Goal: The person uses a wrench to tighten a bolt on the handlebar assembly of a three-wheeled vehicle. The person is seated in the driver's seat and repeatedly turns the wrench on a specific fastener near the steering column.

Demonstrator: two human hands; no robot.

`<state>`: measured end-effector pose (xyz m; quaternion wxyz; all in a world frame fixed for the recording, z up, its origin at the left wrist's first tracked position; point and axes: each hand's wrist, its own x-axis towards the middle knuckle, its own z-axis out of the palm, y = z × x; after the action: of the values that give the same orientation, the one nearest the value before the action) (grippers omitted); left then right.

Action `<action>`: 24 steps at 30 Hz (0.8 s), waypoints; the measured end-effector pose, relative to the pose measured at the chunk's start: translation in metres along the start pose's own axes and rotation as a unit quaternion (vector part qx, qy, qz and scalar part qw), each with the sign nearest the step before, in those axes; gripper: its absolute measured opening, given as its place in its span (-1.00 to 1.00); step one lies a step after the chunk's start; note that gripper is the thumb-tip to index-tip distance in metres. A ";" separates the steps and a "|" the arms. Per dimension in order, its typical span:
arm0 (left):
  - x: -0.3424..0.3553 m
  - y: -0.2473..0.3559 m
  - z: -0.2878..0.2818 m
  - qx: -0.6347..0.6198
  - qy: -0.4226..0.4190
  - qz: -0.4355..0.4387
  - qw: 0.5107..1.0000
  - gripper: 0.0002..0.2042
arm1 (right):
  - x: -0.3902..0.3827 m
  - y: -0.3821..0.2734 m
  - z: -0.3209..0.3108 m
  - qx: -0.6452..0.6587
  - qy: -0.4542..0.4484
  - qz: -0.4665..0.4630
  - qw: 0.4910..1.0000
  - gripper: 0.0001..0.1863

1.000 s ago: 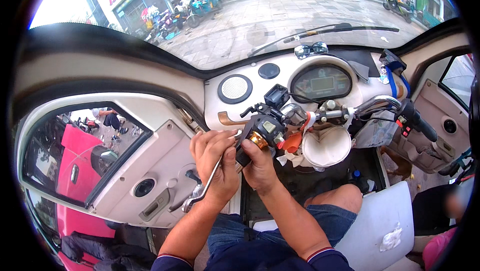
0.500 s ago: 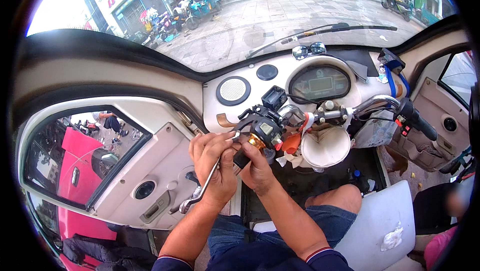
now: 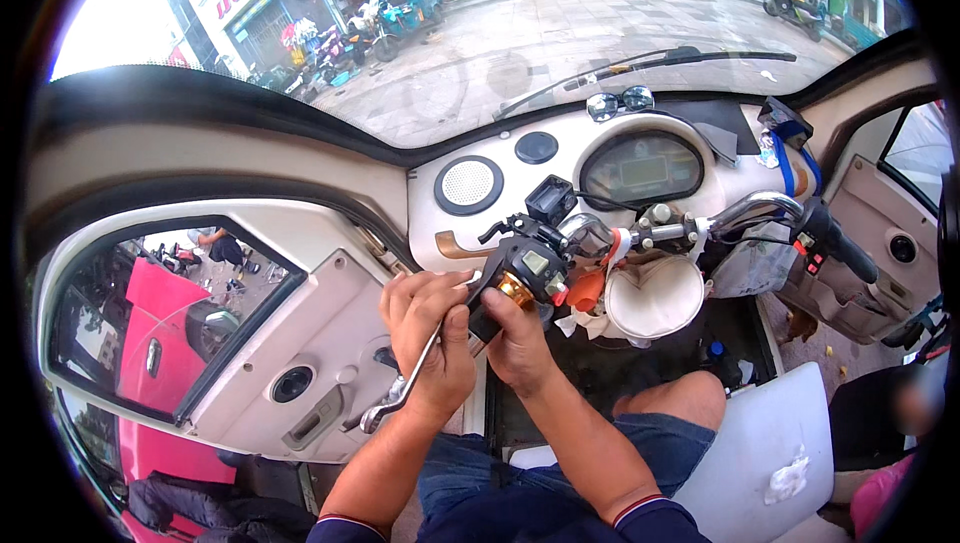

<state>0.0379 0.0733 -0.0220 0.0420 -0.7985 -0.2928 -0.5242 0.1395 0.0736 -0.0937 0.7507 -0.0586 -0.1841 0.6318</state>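
Observation:
My left hand (image 3: pixel 430 333) is wrapped round a long silver wrench-like tool (image 3: pixel 380 408), held against the left end of the handlebar. My right hand (image 3: pixel 512 338) grips the black left handlebar grip (image 3: pixel 485 318), thumb beside a gold-coloured ring (image 3: pixel 516 288). A black switch housing (image 3: pixel 532 261) with coloured buttons sits just beyond. To the right are an orange item (image 3: pixel 585 291) and a white round pouch (image 3: pixel 652 303) hanging under the chrome handlebar bend. The tool's far end is partly hidden by my fingers.
Around me are a dashboard with gauge (image 3: pixel 641 168), speaker (image 3: pixel 468 183) and sunglasses (image 3: pixel 620 103), the right grip (image 3: pixel 850 253), an open left door (image 3: pixel 335 333), a white seat (image 3: pixel 745 443) and a person (image 3: pixel 880 413) at the right edge. Parked scooters show outside.
Both hands stay on the tool and grip, with only very slight shifts of the fingers and tool. The rest looks much the same.

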 end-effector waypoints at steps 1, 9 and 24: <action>0.000 0.000 0.000 0.001 -0.001 0.001 1.000 -0.88 | 0.002 -0.002 0.001 0.000 -0.017 0.015 1.000 -0.73; -0.001 0.000 0.001 -0.006 0.003 0.005 1.000 -0.89 | 0.000 0.000 -0.003 0.008 -0.026 0.013 1.000 -0.72; -0.001 -0.001 0.000 -0.014 0.004 -0.006 1.000 -0.91 | 0.001 0.001 0.001 -0.006 -0.015 0.007 1.000 -0.75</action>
<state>0.0372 0.0736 -0.0230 0.0285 -0.7951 -0.2900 -0.5318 0.1384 0.0750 -0.0928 0.7432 -0.0546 -0.1987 0.6365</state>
